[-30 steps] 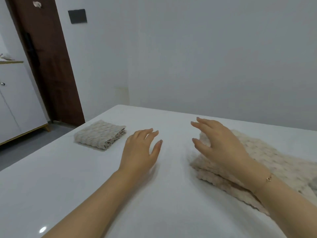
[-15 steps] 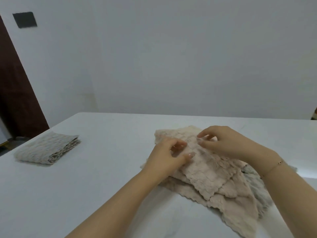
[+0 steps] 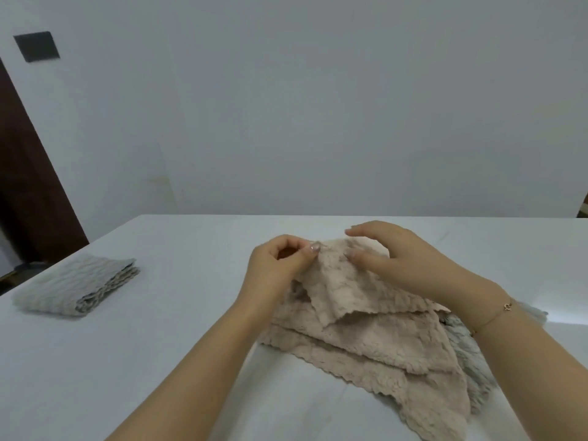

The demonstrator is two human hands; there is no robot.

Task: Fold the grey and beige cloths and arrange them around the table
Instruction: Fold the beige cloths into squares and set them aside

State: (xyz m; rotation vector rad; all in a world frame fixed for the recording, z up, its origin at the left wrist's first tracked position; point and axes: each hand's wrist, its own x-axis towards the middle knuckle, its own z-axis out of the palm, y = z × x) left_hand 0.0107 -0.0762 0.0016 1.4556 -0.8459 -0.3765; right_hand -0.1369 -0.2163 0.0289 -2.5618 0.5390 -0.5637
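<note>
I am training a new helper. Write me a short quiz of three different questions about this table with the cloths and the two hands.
1. True or false: the folded cloth lies on the table apart from the pile of cloths.
2. Which hand pinches the top beige cloth at its raised corner? A) left hand B) right hand C) neither
3. Fill in: at the right edge of the pile, under the beige layers, a ___ cloth shows.

Key
1. True.
2. A; the right hand hovers spread above it, and whether it touches is not clear.
3. Grey.
</note>
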